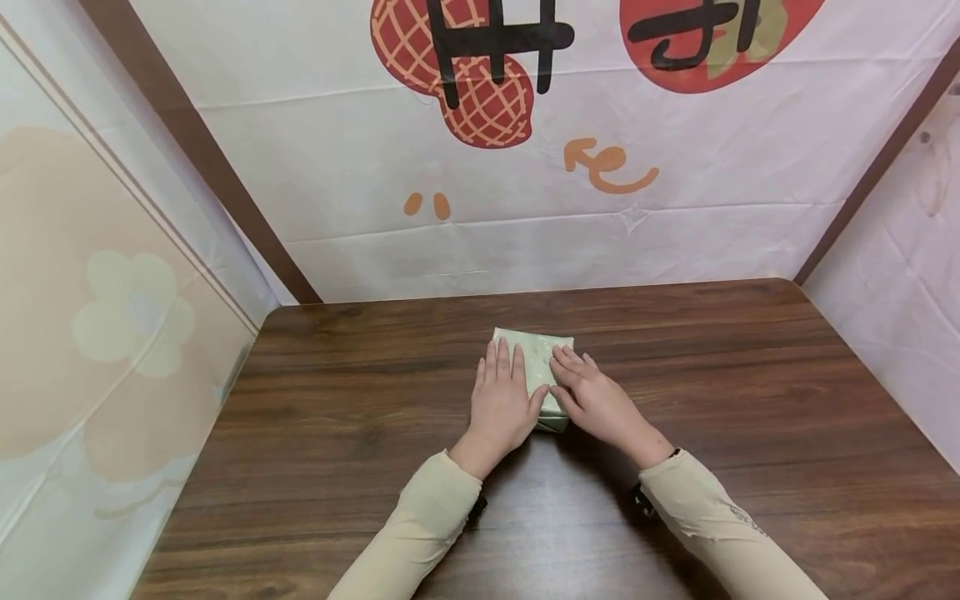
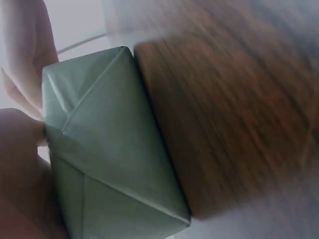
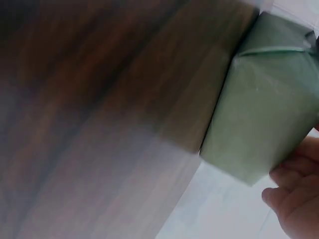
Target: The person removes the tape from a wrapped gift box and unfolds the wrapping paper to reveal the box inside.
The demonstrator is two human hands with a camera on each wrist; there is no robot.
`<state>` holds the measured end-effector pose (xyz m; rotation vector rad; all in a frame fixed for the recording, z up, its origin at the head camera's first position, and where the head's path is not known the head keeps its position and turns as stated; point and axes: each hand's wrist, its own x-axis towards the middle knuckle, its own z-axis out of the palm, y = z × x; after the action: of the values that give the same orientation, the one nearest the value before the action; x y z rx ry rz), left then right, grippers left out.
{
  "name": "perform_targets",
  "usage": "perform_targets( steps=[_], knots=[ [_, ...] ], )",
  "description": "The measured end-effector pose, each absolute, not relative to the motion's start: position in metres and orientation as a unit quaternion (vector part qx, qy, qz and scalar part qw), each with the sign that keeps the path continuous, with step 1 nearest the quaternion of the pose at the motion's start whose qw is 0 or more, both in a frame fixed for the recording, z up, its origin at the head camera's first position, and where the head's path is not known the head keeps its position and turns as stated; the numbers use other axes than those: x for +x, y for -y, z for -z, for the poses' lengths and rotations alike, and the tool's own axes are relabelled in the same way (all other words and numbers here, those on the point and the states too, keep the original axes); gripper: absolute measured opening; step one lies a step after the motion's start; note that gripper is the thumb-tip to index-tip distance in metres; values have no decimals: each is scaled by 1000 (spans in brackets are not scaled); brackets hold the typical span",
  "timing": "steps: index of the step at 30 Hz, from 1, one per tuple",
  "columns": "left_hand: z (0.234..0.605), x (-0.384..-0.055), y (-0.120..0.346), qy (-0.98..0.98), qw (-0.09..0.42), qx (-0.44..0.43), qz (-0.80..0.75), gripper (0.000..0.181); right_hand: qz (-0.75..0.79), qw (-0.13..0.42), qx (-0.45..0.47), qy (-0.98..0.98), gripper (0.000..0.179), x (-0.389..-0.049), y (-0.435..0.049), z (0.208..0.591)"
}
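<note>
Toward the far middle of the desk (image 1: pixel 337 433) sits a green wrapped box (image 1: pixel 536 358), the left hand (image 1: pixel 502 402) lying flat on its left top, the right hand (image 1: pixel 597 402) resting loosely on its right side, neither gripping. It is probably light and stiff, the wrapping slick; best held by opposite sides. No label shows, though the wrist views are blurry; black writing (image 1: pixel 498 39) behind is cut off.

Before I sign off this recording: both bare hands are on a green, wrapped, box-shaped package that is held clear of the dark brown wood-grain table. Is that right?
One thing is wrong: the green package is not in the air; it sits on the dark brown table, as the left wrist view shows. The left hand and right hand are indeed on it.
</note>
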<state>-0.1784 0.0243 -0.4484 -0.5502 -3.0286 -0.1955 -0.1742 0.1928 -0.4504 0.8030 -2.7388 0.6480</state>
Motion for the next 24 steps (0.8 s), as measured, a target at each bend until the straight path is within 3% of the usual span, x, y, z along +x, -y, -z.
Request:
perform_targets(
  steps=[10,15,24],
  knots=[
    [441,-157,-19,982,49,-179,30,73,-236,99,313,914,34,-187,-208,447],
    [445,-162,-13,977,61,-200,48,69,-227,117,322,912,32,-189,-210,448],
    [452,-186,-3,961,1,-261,92,73,-206,135,319,915,29,-194,-211,445]
  ],
)
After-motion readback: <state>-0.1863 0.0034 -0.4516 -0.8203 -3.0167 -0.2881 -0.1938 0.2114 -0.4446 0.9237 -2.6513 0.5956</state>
